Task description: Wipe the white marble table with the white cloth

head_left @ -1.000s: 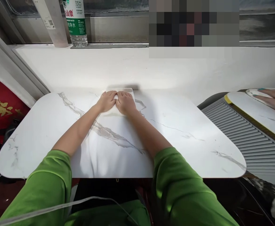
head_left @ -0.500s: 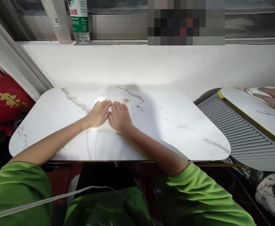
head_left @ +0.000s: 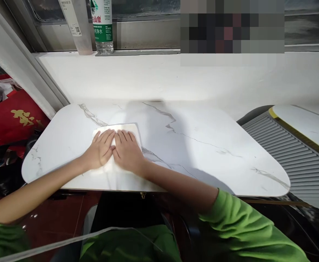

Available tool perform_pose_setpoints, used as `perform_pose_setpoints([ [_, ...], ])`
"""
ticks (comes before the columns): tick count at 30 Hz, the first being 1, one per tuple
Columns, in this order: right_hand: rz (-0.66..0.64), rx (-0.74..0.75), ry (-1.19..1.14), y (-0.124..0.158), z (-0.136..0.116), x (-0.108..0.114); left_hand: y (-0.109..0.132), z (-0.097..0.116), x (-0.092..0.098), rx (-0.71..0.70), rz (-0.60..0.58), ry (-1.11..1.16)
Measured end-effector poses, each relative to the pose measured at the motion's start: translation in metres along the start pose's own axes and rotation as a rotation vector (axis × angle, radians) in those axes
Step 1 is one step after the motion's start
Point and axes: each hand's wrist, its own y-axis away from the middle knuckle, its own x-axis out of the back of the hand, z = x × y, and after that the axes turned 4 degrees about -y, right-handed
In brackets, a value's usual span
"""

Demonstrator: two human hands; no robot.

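Observation:
A white cloth (head_left: 130, 128) lies flat on the white marbled tabletop (head_left: 216, 145), left of its middle. My left hand (head_left: 99, 149) rests palm down on the cloth's left part, fingers stretched out. Beside it my right hand (head_left: 128, 151) presses flat on the cloth, its fingers extended and pointing away from me. The thumbs of both hands meet near the cloth's middle. The cloth's far edge and upper right corner show beyond the fingertips.
On the ledge behind the table stand a water bottle (head_left: 104, 32) and a translucent cup (head_left: 83, 40). A red bag (head_left: 20, 116) is at the left. To the right are a ribbed grey panel (head_left: 292, 156) and another marbled top (head_left: 309, 122).
Both my hands and the cloth have moved left and nearer to me on the tabletop. The other person's hand at the far right has left the view.

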Motion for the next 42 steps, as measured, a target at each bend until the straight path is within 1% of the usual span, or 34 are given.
perform_pose_setpoints([
  [2, 0.004, -0.020, -0.010, -0.031, 0.018, -0.008, -0.032, -0.021, -0.001, 0.022, -0.014, -0.005],
  [5, 0.003, -0.037, -0.025, -0.080, 0.047, -0.020, -0.086, -0.053, -0.005, 0.050, -0.001, -0.009],
  [8, 0.019, -0.104, -0.018, -0.118, 0.070, -0.029, -0.131, -0.078, -0.008, 0.043, 0.029, 0.014],
  [9, 0.025, -0.126, -0.013, -0.127, 0.075, -0.031, -0.141, -0.084, -0.008, 0.038, 0.038, 0.021],
  [11, 0.032, -0.152, -0.003, -0.137, 0.081, -0.034, -0.154, -0.091, -0.010, 0.029, 0.051, 0.032],
  [14, 0.034, -0.143, 0.015, -0.139, 0.084, -0.036, -0.155, -0.093, -0.012, 0.036, 0.061, 0.029],
  [16, 0.041, -0.119, 0.022, -0.133, 0.082, -0.036, -0.148, -0.090, -0.014, 0.057, 0.064, 0.017],
  [18, 0.050, -0.095, 0.014, -0.124, 0.076, -0.035, -0.135, -0.084, -0.014, 0.076, 0.060, 0.004],
  [21, 0.067, -0.083, -0.003, -0.101, 0.054, -0.032, -0.105, -0.074, -0.011, 0.067, 0.039, -0.009],
  [23, 0.079, -0.092, -0.012, -0.081, 0.033, -0.029, -0.077, -0.065, -0.006, 0.049, 0.006, -0.012],
  [25, 0.080, -0.092, -0.030, -0.057, 0.009, -0.026, -0.043, -0.054, 0.001, 0.035, -0.027, -0.007],
  [29, 0.035, -0.019, -0.067, -0.016, -0.038, -0.017, 0.028, -0.033, 0.014, 0.044, -0.030, -0.009],
  [32, -0.027, 0.061, -0.088, 0.000, -0.066, -0.011, 0.071, -0.023, 0.020, 0.094, -0.007, -0.021],
  [34, -0.067, 0.104, -0.107, 0.001, -0.078, -0.009, 0.090, -0.022, 0.023, 0.137, 0.005, -0.024],
  [36, -0.097, 0.135, -0.120, -0.004, -0.086, -0.010, 0.100, -0.026, 0.025, 0.171, 0.011, -0.017],
  [38, -0.117, 0.155, -0.126, -0.014, -0.088, -0.014, 0.100, -0.036, 0.026, 0.190, 0.016, -0.008],
  [40, -0.117, 0.162, -0.128, -0.030, -0.085, -0.020, 0.091, -0.051, 0.025, 0.193, 0.023, -0.004],
  [42, -0.106, 0.150, -0.128, -0.050, -0.078, -0.028, 0.073, -0.070, 0.024, 0.184, 0.020, -0.004],
])
